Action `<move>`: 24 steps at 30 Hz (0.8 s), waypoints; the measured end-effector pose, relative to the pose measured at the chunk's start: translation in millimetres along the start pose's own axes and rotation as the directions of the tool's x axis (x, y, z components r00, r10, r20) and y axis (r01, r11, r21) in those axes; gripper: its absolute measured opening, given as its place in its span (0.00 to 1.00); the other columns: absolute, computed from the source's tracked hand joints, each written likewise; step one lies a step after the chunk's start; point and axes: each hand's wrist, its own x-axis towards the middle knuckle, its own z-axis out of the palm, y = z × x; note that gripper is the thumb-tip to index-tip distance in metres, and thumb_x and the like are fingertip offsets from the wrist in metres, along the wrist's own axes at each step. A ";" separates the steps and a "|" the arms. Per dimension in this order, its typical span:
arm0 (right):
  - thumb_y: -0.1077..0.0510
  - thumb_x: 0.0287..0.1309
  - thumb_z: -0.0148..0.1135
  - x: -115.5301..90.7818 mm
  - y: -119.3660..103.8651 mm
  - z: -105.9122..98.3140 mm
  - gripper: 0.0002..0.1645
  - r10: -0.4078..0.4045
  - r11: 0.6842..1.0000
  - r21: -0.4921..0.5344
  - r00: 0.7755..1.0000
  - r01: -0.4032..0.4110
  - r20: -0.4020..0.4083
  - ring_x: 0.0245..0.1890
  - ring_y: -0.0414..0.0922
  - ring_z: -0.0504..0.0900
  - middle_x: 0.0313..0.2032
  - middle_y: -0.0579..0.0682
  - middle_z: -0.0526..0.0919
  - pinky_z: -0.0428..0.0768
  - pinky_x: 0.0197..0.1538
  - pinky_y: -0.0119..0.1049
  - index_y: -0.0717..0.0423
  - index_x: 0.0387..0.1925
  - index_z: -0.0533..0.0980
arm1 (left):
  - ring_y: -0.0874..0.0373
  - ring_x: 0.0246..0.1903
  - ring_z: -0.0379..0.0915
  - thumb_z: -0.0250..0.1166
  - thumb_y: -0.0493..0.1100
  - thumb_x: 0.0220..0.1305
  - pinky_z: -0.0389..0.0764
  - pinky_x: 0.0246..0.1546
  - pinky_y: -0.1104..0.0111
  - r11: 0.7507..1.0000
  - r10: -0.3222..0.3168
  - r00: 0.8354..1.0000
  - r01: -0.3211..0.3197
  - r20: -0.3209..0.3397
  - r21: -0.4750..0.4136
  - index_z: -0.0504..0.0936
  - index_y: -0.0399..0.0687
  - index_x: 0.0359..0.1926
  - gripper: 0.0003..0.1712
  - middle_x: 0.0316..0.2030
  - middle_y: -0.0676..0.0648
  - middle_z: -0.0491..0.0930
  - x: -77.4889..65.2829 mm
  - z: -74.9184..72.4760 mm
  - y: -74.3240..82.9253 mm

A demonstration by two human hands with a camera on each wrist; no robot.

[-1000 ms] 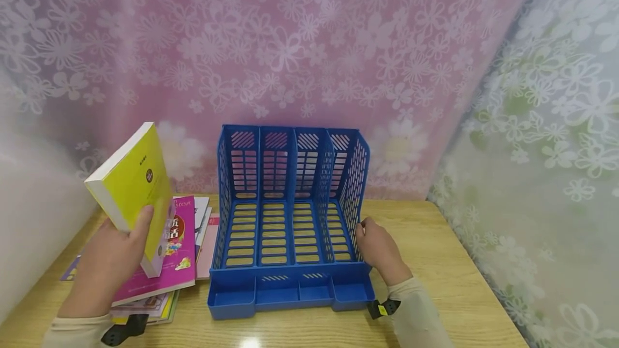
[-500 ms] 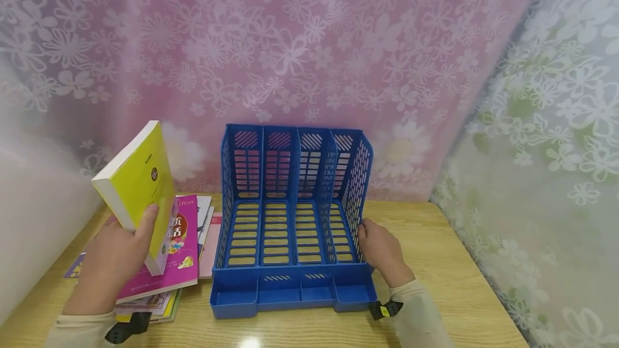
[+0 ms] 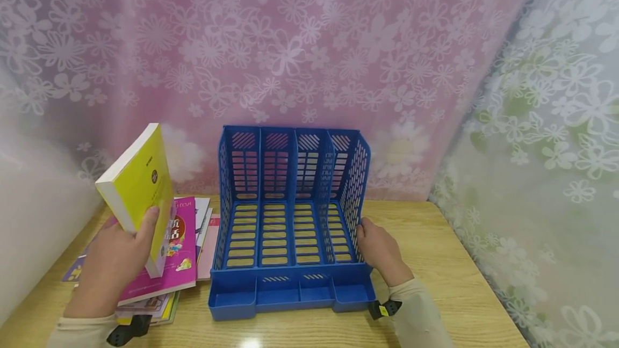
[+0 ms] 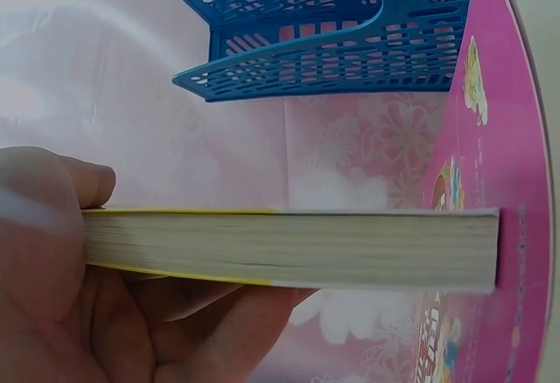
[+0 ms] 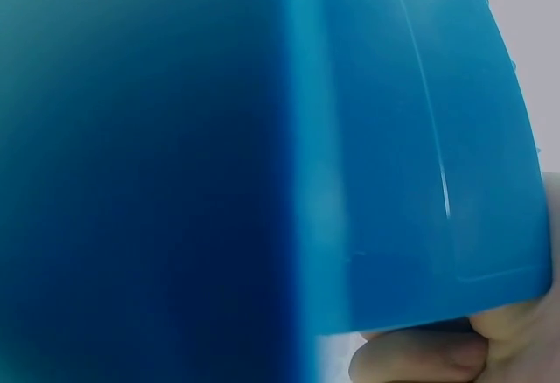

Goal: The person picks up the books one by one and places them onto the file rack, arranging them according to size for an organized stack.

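The yellow book [image 3: 149, 180] is pinched by the left hand [image 3: 112, 262], likely so it won't drop. Right of this grip, the blue rack [image 3: 292, 272] is gripped by the right hand [image 3: 381, 247], perhaps against sliding.

The magenta book [image 3: 180, 277] bears white Chinese characters on a red oval [image 3: 182, 226]; the lower appears to read 话, and the upper is partly covered. On the yellow book [image 3: 140, 189], the dark print line [image 3: 149, 164] and round emblem [image 3: 155, 176] are too small to read. The marking on the red label [image 3: 214, 222] of the pink booklet [image 3: 207, 251] is likewise illegible.
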 end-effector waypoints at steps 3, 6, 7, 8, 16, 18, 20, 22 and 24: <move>0.54 0.81 0.41 0.1 -0.7 0.4 0.20 -0.001 1.000 0.006 1.000 0.001 0.006 0.27 0.47 0.79 0.30 0.53 0.81 0.75 0.31 0.46 0.61 0.55 0.75 | 0.49 0.24 0.74 0.42 0.68 0.78 0.69 0.18 0.62 1.000 -0.029 0.999 0.029 -0.018 0.000 0.73 0.28 0.60 0.44 0.37 0.32 0.82 -0.3 2.1 0.7; 0.55 0.81 0.42 -0.4 -0.9 0.4 0.20 0.004 1.000 0.006 1.000 -0.004 0.008 0.29 0.48 0.81 0.33 0.55 0.83 0.77 0.31 0.48 0.63 0.56 0.74 | 0.47 0.21 0.77 0.43 0.67 0.78 0.70 0.15 0.61 0.999 -0.046 0.995 0.046 -0.083 0.004 0.77 0.25 0.54 0.44 0.32 0.30 0.84 -0.5 6.8 2.6; 0.55 0.81 0.42 -0.7 -1.0 0.1 0.20 0.008 1.000 0.008 1.000 -0.008 0.011 0.29 0.49 0.81 0.34 0.56 0.83 0.77 0.32 0.48 0.63 0.57 0.74 | 0.46 0.21 0.78 0.44 0.67 0.77 0.70 0.15 0.61 0.998 -0.055 0.992 0.055 -0.110 -0.003 0.78 0.25 0.52 0.44 0.32 0.30 0.84 -0.5 8.4 3.2; 0.55 0.81 0.42 -0.9 -1.0 0.0 0.20 0.012 1.000 0.005 1.000 -0.012 0.010 0.31 0.50 0.82 0.36 0.57 0.84 0.78 0.32 0.49 0.63 0.57 0.74 | 0.44 0.21 0.79 0.45 0.66 0.77 0.70 0.15 0.61 0.998 -0.067 0.988 0.065 -0.140 -0.015 0.78 0.24 0.51 0.43 0.31 0.29 0.84 -0.4 9.8 3.9; 0.54 0.80 0.42 -0.2 -1.6 -1.2 0.20 0.013 1.000 0.006 1.000 -0.013 0.004 0.33 0.52 0.84 0.40 0.59 0.85 0.80 0.35 0.52 0.63 0.58 0.73 | 0.38 0.25 0.85 0.50 0.62 0.77 0.74 0.12 0.66 0.972 -0.147 0.952 0.088 -0.268 -0.219 0.77 0.29 0.55 0.36 0.39 0.27 0.85 -6.8 10.4 9.2; 0.54 0.80 0.42 0.1 -0.7 -0.2 0.20 0.016 1.000 0.011 1.000 -0.016 0.010 0.33 0.51 0.84 0.41 0.60 0.85 0.80 0.35 0.52 0.63 0.58 0.73 | 0.43 0.30 0.87 0.53 0.58 0.77 0.75 0.15 0.74 0.958 -0.127 0.941 0.035 -0.313 -0.284 0.75 0.34 0.60 0.31 0.44 0.30 0.86 -8.7 9.7 11.5; 0.54 0.80 0.42 0.3 0.1 0.8 0.20 0.017 1.000 0.015 1.000 -0.018 0.011 0.34 0.52 0.84 0.42 0.60 0.85 0.80 0.36 0.52 0.63 0.58 0.73 | 0.56 0.36 0.87 0.55 0.54 0.77 0.75 0.22 0.82 0.942 -0.094 0.927 -0.036 -0.364 -0.334 0.72 0.41 0.66 0.28 0.50 0.35 0.85 -10.0 8.6 14.0; 0.54 0.80 0.42 0.6 0.5 1.4 0.20 0.015 1.000 0.020 1.000 -0.015 0.012 0.34 0.52 0.84 0.42 0.60 0.85 0.80 0.36 0.53 0.64 0.58 0.73 | 0.69 0.42 0.83 0.57 0.50 0.77 0.75 0.30 0.87 0.913 -0.049 0.906 -0.131 -0.421 -0.388 0.69 0.49 0.70 0.26 0.55 0.40 0.84 -10.7 7.2 16.7; 0.55 0.80 0.42 0.8 0.8 1.6 0.20 0.014 1.000 0.023 1.000 -0.014 0.010 0.33 0.52 0.84 0.41 0.60 0.85 0.80 0.36 0.52 0.64 0.58 0.73 | 0.80 0.43 0.77 0.58 0.46 0.77 0.75 0.36 0.87 0.881 -0.008 0.884 -0.215 -0.468 -0.421 0.67 0.53 0.72 0.26 0.55 0.47 0.83 -11.2 6.3 19.0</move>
